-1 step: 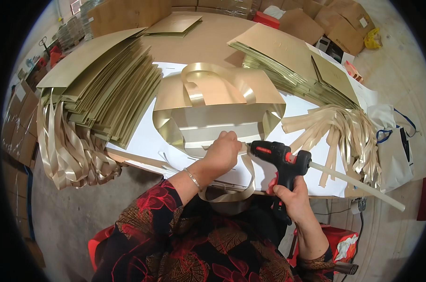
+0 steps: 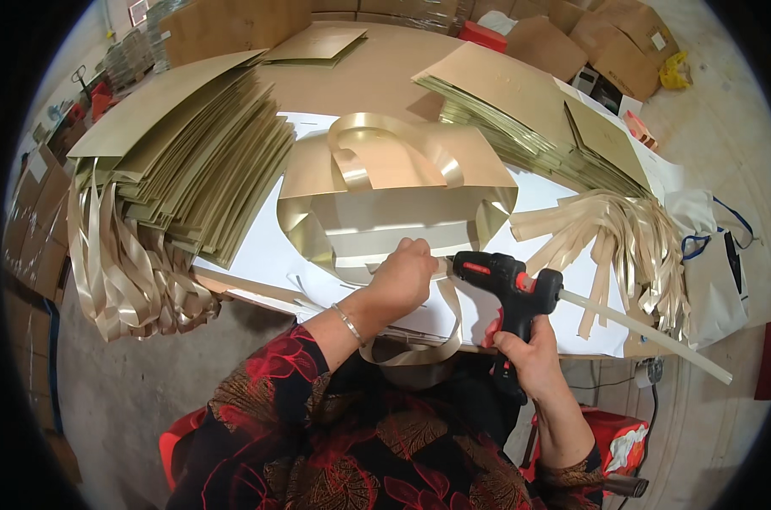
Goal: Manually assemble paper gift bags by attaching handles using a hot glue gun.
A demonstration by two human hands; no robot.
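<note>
A gold paper gift bag [image 2: 402, 161] lies on the table in front of me, its pale inside showing through the open mouth. One ribbon handle [image 2: 364, 121] loops over its far panel. At the near edge of the mouth, my left hand [image 2: 405, 274] is closed on a second ribbon handle [image 2: 453, 310], which hangs in a loop over the table edge; the fingertips partly hide the grip. My right hand [image 2: 530, 357] is wrapped round a black and red hot glue gun [image 2: 515, 297]. Its nozzle points left, right beside my left fingers, and a long glue stick [image 2: 649, 333] sticks out behind.
Stacked flat gold bags [image 2: 198, 161] stand at left, with ribbon handles [image 2: 118, 263] hanging off the table. More flat bags [image 2: 521, 110] lie at right beside a bundle of loose ribbons [image 2: 606, 225]. White paper [image 2: 258, 229] covers part of the table. Cardboard boxes [image 2: 232, 34] stand behind.
The glue gun has shifted very slightly; its nozzle sits a touch higher and further left. My left hand and the bag stay where they were.
</note>
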